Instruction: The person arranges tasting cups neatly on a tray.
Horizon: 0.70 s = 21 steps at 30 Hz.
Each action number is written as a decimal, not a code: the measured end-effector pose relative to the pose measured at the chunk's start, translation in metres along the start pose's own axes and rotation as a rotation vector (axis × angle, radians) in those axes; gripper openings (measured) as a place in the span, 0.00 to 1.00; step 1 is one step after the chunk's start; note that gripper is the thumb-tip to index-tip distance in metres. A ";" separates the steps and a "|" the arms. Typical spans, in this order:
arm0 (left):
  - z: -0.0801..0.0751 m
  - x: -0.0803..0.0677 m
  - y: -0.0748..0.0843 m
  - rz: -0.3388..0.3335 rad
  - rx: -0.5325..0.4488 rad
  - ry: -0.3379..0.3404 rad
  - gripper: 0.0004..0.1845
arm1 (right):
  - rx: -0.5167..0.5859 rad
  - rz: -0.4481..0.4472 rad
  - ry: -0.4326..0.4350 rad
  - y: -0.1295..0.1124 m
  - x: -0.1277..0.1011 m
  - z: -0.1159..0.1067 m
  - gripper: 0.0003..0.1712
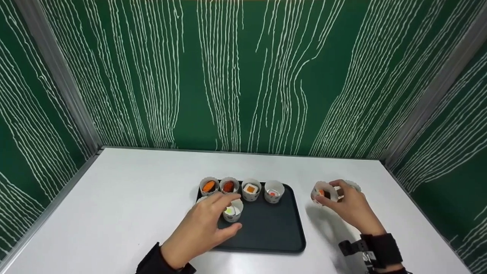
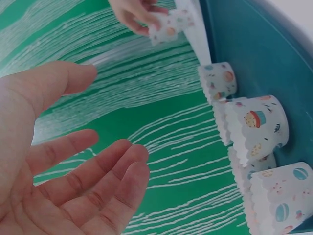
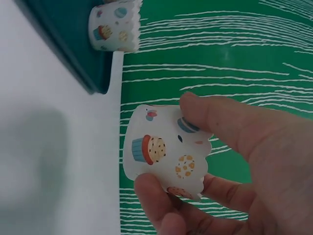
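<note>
My right hand (image 1: 354, 209) pinches a patterned paper cup (image 1: 321, 185) between thumb and fingers, to the right of the dark tray (image 1: 270, 232). An orange-topped sushi-like piece shows inside it. In the right wrist view, cupcake prints cover the wall of this held cup (image 3: 168, 152). Over the tray's left part, my left hand (image 1: 205, 226) holds nothing, its thumb and fingers spread apart. Just beyond its fingers sits a cup (image 1: 233, 216) with a white and green piece. Another cup beside that one is mostly hidden behind the hand.
Along the tray's back edge stand cups holding an orange piece (image 1: 209, 186), a red piece (image 1: 228, 186), a white piece with an orange square (image 1: 250, 189) and a white-and-red piece (image 1: 272, 193). Another cup (image 1: 354, 185) is partly hidden behind my right hand. Green panels (image 1: 190, 76) enclose the white table (image 1: 133, 190).
</note>
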<state>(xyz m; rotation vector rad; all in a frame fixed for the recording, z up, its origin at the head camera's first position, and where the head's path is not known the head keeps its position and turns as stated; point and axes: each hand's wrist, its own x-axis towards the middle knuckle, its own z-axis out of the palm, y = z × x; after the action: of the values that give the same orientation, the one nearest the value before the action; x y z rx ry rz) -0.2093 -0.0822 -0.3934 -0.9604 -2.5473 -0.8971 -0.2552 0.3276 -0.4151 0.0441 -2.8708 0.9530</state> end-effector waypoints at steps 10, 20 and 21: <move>0.002 0.000 -0.002 0.016 -0.005 0.029 0.31 | 0.057 -0.059 0.010 -0.030 -0.010 -0.005 0.36; 0.001 0.000 0.001 0.014 -0.013 0.026 0.31 | 0.089 -0.103 -0.056 -0.052 -0.020 -0.006 0.38; 0.001 0.000 0.002 0.016 -0.013 0.029 0.31 | 0.092 -0.104 -0.061 -0.053 -0.021 -0.006 0.38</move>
<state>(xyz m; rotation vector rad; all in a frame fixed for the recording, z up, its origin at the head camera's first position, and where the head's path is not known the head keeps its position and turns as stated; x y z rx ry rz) -0.2083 -0.0802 -0.3934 -0.9630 -2.5098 -0.9169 -0.2307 0.2884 -0.3812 0.2325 -2.8451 1.0798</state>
